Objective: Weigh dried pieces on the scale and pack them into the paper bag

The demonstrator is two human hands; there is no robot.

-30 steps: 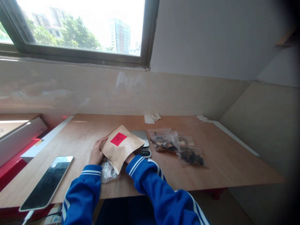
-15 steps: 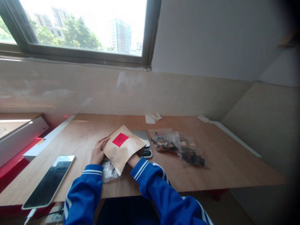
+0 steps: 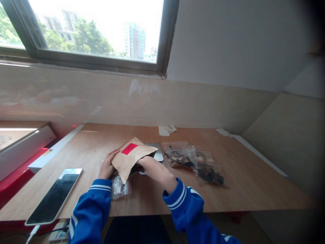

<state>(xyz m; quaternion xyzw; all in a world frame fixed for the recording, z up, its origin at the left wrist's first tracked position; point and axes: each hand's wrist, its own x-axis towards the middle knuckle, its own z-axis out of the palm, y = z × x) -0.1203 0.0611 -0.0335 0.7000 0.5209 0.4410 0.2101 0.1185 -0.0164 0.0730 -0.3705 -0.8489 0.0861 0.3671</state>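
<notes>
A brown kraft paper bag (image 3: 127,162) with a red label (image 3: 129,148) lies tilted over a flat scale (image 3: 157,151), its mouth facing right and toward me. My left hand (image 3: 108,164) grips the bag's left edge, with the thumb on the near side. My right hand (image 3: 147,164) reaches into the open mouth; its fingers are hidden inside, and what they touch does not show. Under the bag's near corner lies a clear zip bag (image 3: 120,188). Right of the scale rest several zip bags (image 3: 180,156) of dark and brown dried pieces.
A phone (image 3: 54,196) on a charging cable lies at the left of the wooden table (image 3: 248,176). Crumpled tissue (image 3: 169,129) and a white paper (image 3: 164,131) sit near the back wall, with another tissue (image 3: 224,133) at the back right.
My right hand has drawn partly out of the bag, so its back and wrist now show. The bag's mouth gapes wider and its front has tipped. My left hand keeps its grip.
</notes>
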